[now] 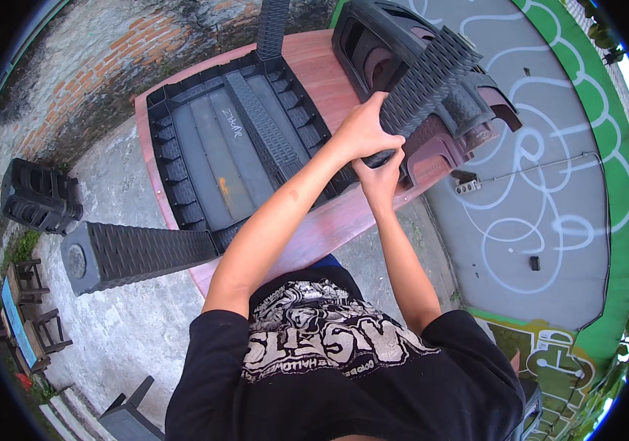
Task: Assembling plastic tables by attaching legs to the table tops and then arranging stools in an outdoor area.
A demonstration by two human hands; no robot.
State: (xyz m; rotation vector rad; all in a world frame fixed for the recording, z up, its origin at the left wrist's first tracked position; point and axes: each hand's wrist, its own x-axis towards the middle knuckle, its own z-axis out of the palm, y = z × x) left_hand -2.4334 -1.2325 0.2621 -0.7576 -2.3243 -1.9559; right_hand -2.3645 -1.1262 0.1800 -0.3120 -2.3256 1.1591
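Both my hands are wrapped around the lower end of a black table leg (pixel 432 79) with a woven pattern. My left hand (pixel 362 134) grips its left side, and my right hand (pixel 380 176) closes around it just below. The leg leans up and to the right. Its base is by the near right corner of an upturned black plastic table (pixel 215 147); my hands hide whether it is seated there. Two similar legs stand out from that table: a far leg (pixel 273 31) and a near left leg (pixel 145 257).
The upturned table lies on a reddish wooden tabletop (pixel 307 55). Stacked dark plastic chairs (pixel 380 48) stand close behind the held leg. Black stools (pixel 38 195) sit at left, near a low blue-topped table (pixel 16 320). A painted wall (pixel 549 191) rises at right, a brick wall (pixel 119 59) far left.
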